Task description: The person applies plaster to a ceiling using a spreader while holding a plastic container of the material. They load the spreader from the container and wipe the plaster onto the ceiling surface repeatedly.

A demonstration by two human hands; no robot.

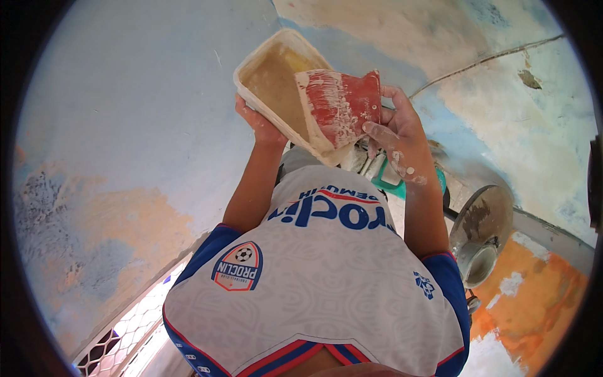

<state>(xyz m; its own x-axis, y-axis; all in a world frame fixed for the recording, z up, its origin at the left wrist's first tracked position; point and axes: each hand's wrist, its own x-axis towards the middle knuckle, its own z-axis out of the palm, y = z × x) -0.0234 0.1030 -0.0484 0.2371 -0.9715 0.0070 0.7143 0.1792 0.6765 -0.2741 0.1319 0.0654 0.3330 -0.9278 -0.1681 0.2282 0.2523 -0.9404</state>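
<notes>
My left hand (259,124) grips the near left side of a white rectangular plastic tub (251,54), fingers closed round its outer wall. Beige wet filler (271,88) coats the inside of the tub, and a yellowish patch shows near its far end. In my right hand (402,129) is a wide red putty spreader (352,100), pinched at its right edge between thumb and fingers. Pale filler is smeared over the spreader's left half, which lies over the tub's right rim. White spots of filler stick to my right fingers and wrist.
Patchy blue and cream walls (138,94) rise around me, with a long crack at the upper right. Below my right arm are a green object (392,179), a round brownish disc (483,220) and a metal pot (480,264). A lattice grille (135,323) stands at the lower left.
</notes>
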